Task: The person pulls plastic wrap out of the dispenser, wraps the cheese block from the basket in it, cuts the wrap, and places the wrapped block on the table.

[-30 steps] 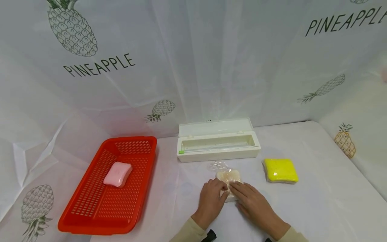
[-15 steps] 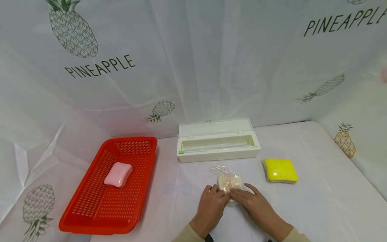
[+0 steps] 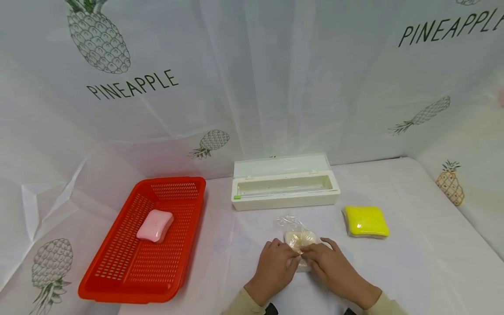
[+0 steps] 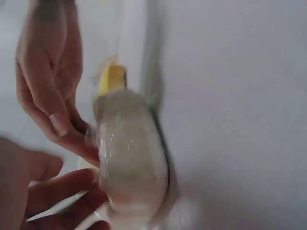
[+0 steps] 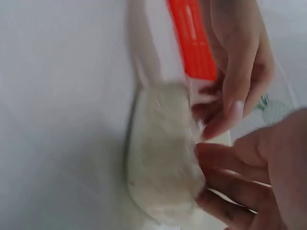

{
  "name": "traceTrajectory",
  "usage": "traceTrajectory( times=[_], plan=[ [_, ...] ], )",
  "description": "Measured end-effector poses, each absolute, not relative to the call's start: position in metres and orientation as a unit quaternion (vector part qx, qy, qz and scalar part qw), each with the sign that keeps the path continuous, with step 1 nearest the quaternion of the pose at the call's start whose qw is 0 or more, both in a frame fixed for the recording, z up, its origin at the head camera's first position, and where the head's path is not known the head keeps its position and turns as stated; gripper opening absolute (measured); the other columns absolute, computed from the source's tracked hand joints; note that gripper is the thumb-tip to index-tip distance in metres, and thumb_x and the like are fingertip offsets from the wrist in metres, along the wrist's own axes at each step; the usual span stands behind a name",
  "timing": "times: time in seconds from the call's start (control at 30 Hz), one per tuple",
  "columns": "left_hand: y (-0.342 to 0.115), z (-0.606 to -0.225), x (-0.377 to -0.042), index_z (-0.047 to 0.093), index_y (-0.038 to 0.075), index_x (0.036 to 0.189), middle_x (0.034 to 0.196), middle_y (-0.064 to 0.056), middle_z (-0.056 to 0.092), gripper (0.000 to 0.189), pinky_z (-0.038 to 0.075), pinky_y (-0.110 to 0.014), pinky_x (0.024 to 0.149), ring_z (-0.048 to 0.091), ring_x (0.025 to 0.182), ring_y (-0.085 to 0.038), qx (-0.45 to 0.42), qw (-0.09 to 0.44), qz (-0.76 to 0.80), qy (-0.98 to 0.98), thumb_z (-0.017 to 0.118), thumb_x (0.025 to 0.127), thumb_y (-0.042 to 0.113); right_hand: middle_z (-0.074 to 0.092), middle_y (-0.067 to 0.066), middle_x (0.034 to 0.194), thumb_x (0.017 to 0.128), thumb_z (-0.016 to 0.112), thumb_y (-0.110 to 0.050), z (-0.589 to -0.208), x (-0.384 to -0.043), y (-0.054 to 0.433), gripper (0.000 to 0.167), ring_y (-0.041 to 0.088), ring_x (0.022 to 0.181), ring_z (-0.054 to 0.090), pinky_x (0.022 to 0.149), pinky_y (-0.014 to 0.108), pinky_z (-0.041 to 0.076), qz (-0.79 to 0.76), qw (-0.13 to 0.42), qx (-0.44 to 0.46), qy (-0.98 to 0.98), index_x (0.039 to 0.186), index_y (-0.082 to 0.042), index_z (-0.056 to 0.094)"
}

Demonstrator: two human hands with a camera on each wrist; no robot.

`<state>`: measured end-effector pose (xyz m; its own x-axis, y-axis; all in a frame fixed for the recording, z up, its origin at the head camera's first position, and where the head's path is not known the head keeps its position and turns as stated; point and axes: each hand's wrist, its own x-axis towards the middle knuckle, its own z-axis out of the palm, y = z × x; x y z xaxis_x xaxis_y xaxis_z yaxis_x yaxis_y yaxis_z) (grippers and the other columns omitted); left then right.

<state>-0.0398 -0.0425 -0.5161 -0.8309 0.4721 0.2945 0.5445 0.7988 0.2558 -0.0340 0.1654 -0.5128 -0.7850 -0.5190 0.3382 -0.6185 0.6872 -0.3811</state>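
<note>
A cream-coloured bar [image 3: 300,239], soap-like in shape and wrapped in clear plastic film [image 3: 289,223], lies on the white cloth in the head view. Loose film sticks out beyond its far end. My left hand [image 3: 275,266] and right hand [image 3: 335,269] meet over the bar's top, fingertips close together, pinching the film at its middle. From the left wrist, the bar [image 4: 132,153] shows its side, slightly blurred. In the right wrist view the left thumb and fingers pinch film beside the bar [image 5: 163,148]; the right fingers [image 5: 230,189] touch its upper face.
A red basket [image 3: 135,297] at the left holds a pink bar [image 3: 155,225]. Behind the hands stands an open white cling film box [image 3: 287,202] with a green slider [image 3: 237,197]. To the right lies a yellow wrapped bar [image 3: 366,222]. Pineapple-printed cloth hangs behind.
The bar has shifted slightly toward me and to the right. My fingertips have moved from lying flatter on it to pinching together over its middle.
</note>
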Motion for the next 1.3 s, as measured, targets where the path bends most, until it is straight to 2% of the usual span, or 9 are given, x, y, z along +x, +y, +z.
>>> traceTrajectory(
  times=[0.13,0.23,0.43,0.57,0.77,0.9,1.03,1.2,1.3],
  plan=[
    [-0.043,-0.516,-0.056,0.079,0.015,0.095,0.088,0.009,0.072,0.003,0.044,-0.022,0.072,0.058,0.081,-0.006,-0.159,0.097,-0.340,-0.922,0.079,0.096,0.018,0.075,-0.008,0.102,0.087,0.082,0.002,-0.506,-0.056,0.163,0.024,0.011,0.097,0.070,0.094,0.052,0.051,0.329,0.144,0.267,-0.895,0.102,-0.016,0.075],
    [-0.041,-0.518,-0.068,0.073,0.012,0.099,0.090,0.004,0.068,0.012,0.044,-0.026,0.074,0.058,0.082,-0.011,-0.101,0.098,-0.368,-0.919,0.081,0.094,0.019,0.073,0.003,0.108,0.084,0.085,0.002,-0.506,-0.073,0.158,0.028,0.023,0.100,0.071,0.088,0.052,0.056,0.347,0.146,0.222,-0.900,0.107,-0.009,0.073],
    [-0.034,-0.521,-0.082,0.072,0.006,0.108,0.094,-0.002,0.070,0.031,0.043,-0.034,0.078,0.056,0.085,-0.018,-0.062,0.076,-0.326,-0.940,0.083,0.092,0.030,0.070,0.024,0.122,0.096,0.076,-0.015,-0.508,-0.099,0.148,0.046,0.044,0.108,0.067,0.093,0.061,0.054,0.340,0.036,0.127,-0.931,0.134,0.007,0.062],
    [-0.032,-0.521,-0.085,0.069,0.006,0.105,0.093,-0.002,0.067,0.034,0.042,-0.034,0.078,0.053,0.086,-0.020,-0.059,0.075,-0.308,-0.947,0.085,0.090,0.032,0.075,0.016,0.106,0.099,0.072,-0.016,-0.508,-0.110,0.144,0.041,0.034,0.096,0.070,0.089,0.054,0.056,0.362,-0.029,0.090,-0.927,0.131,0.008,0.065],
    [-0.034,-0.520,-0.087,0.059,0.007,0.099,0.086,-0.001,0.053,0.043,0.039,-0.035,0.076,0.048,0.083,-0.021,-0.044,0.056,-0.325,-0.943,0.088,0.085,0.034,0.073,0.008,0.089,0.095,0.066,0.000,-0.503,-0.116,0.148,0.016,0.018,0.078,0.063,0.072,0.034,0.053,0.465,-0.049,0.051,-0.882,0.107,0.006,0.075],
    [-0.037,-0.521,-0.092,0.057,0.001,0.126,0.105,-0.005,0.064,0.058,0.045,-0.042,0.088,0.055,0.101,-0.030,-0.042,0.011,-0.387,-0.921,0.088,0.086,0.030,0.072,0.007,0.091,0.098,0.065,0.000,-0.503,-0.113,0.153,0.009,0.019,0.082,0.060,0.075,0.032,0.050,0.492,-0.066,0.055,-0.866,0.101,0.002,0.073],
    [-0.039,-0.522,-0.097,0.049,-0.001,0.147,0.119,-0.007,0.072,0.070,0.042,-0.051,0.103,0.055,0.118,-0.035,-0.074,-0.018,-0.455,-0.887,0.084,0.089,0.018,0.075,0.010,0.104,0.100,0.063,0.000,-0.505,-0.108,0.159,0.008,0.026,0.096,0.068,0.088,0.042,0.057,0.494,-0.048,0.084,-0.864,0.102,0.000,0.071],
    [-0.041,-0.525,-0.098,0.071,0.010,0.120,0.113,-0.001,0.071,0.032,0.038,-0.042,0.099,0.054,0.109,-0.020,-0.151,0.008,-0.459,-0.875,0.081,0.090,0.007,0.076,0.012,0.119,0.102,0.060,0.003,-0.509,-0.100,0.171,0.013,0.034,0.111,0.069,0.094,0.045,0.057,0.499,-0.010,0.157,-0.852,0.098,-0.008,0.065],
    [-0.043,-0.528,-0.097,0.073,0.016,0.103,0.111,0.003,0.070,0.018,0.038,-0.039,0.097,0.053,0.107,-0.014,-0.204,0.043,-0.443,-0.872,0.080,0.092,0.004,0.071,0.013,0.131,0.100,0.062,0.006,-0.512,-0.093,0.178,0.021,0.039,0.122,0.066,0.100,0.051,0.054,0.497,0.005,0.197,-0.845,0.097,-0.015,0.062]
  ],
)
